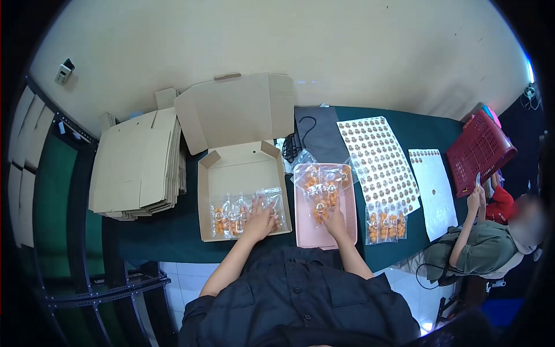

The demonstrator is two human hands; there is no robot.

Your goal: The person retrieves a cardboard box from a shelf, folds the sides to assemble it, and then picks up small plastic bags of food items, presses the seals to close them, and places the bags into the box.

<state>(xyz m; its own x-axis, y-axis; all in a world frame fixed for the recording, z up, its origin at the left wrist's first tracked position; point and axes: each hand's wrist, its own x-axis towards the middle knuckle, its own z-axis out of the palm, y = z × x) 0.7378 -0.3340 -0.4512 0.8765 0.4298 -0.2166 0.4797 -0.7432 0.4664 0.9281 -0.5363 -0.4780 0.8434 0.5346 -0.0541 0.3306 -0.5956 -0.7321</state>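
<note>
My left hand (pixel 259 222) lies with its fingers spread over clear pouches of orange snacks (pixel 231 220) lined up along the near side of an open cardboard box (pixel 231 165). My right hand (pixel 335 223) is at the near end of a clear snack pouch (pixel 321 209) in the pink tray (pixel 301 228), its thumb and fingers closed on the pouch's edge. More sealed pouches of orange snacks (pixel 330 178) are piled loosely in the tray, which stands just right of the box. The box lid (pixel 237 113) is raised toward the wall.
Flattened cardboard boxes (pixel 136 165) are stacked at the left. Right of the tray lie a sticker sheet (pixel 381 162), a row of filled pouches (pixel 386 225) and a mostly used sheet (pixel 436 196). A maroon basket (pixel 480 151) tilts near a seated person (pixel 485 248) at the right.
</note>
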